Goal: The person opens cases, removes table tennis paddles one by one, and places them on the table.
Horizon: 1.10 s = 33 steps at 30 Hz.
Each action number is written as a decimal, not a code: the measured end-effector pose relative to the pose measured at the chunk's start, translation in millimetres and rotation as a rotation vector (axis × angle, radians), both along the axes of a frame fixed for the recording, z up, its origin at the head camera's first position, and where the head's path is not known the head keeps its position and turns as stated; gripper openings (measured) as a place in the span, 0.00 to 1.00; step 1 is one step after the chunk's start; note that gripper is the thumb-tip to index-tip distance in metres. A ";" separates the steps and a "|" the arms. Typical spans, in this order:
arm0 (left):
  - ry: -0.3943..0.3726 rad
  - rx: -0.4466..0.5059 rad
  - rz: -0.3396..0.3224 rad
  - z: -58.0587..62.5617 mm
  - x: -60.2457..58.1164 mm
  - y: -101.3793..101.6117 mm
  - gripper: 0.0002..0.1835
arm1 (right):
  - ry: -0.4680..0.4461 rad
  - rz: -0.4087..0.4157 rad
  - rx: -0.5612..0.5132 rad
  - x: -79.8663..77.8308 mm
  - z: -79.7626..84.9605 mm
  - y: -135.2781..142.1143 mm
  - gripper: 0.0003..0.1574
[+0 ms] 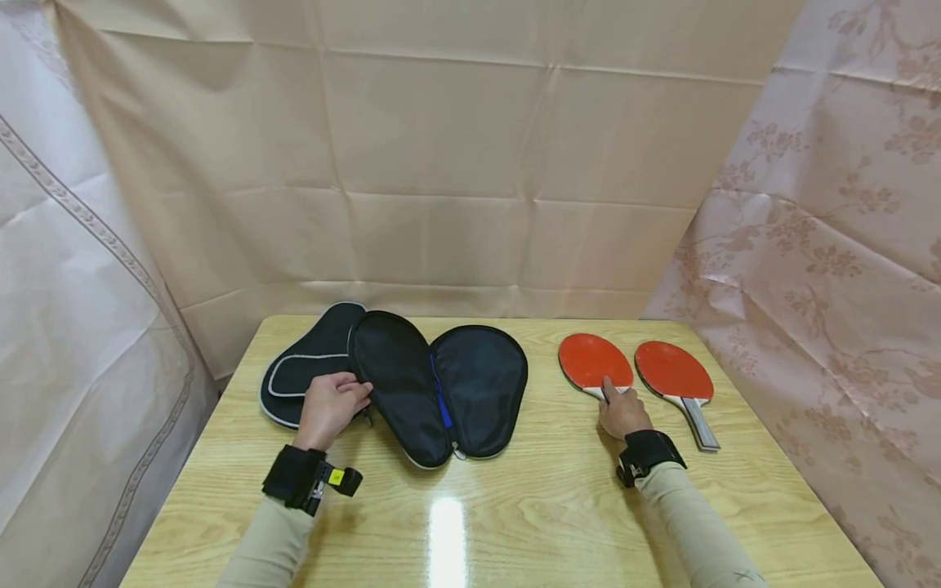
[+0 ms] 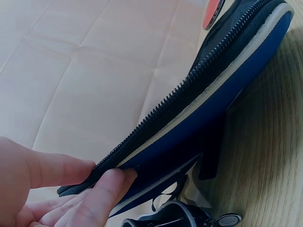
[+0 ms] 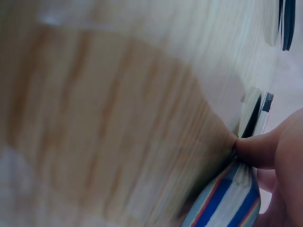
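A black paddle case (image 1: 481, 392) lies unzipped and spread into two halves, with a strip of blue at its fold. My left hand (image 1: 328, 408) pinches the outer edge of its left half; the left wrist view shows thumb and fingers on either side of the zipper edge (image 2: 156, 113), which is lifted off the table. Under that half, partly covered, is a second black case (image 1: 294, 382) with light piping. My right hand (image 1: 625, 415) grips the handle of a red table tennis paddle (image 1: 591, 359). In the right wrist view the striped handle (image 3: 225, 203) shows beneath the hand.
Another red table tennis paddle (image 1: 675, 371) lies just right of the held one, handle toward the front. Everything rests on a light wooden table (image 1: 529, 506). Beige cloth (image 1: 441, 163) hangs behind it, with patterned cloths at both sides.
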<state>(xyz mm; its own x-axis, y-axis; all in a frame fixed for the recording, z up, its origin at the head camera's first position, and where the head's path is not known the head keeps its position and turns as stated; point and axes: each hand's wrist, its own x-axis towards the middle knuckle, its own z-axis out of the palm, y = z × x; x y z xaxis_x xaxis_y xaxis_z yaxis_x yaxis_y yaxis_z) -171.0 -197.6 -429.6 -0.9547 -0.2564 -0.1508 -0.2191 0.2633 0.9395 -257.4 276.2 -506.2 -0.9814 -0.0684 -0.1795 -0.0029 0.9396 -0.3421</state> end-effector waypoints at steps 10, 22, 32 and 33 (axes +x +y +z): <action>-0.004 0.013 -0.002 0.8 -0.1 -0.6 0.16 | 0.024 0.007 0.009 2.2 -1.2 -1.1 0.36; -0.015 0.018 -0.010 0.5 -0.7 0.2 0.19 | -0.017 -0.024 -0.010 -1.9 4.8 0.6 0.38; -0.023 0.050 -0.005 2.7 -0.2 -1.8 0.21 | 0.364 0.156 -0.066 6.8 62.8 -85.8 0.28; -0.024 0.055 -0.005 3.1 -0.1 -1.6 0.21 | 0.405 0.190 -0.079 9.1 68.1 -99.3 0.27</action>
<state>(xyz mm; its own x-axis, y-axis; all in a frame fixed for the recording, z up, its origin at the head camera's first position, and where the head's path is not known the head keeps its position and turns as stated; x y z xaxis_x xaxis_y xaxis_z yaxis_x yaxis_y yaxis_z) -171.1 -199.2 -426.5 -0.9519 -0.2427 -0.1870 -0.2402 0.2125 0.9472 -248.3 176.9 -438.2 -0.9401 -0.2522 0.2293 -0.3213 0.8804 -0.3488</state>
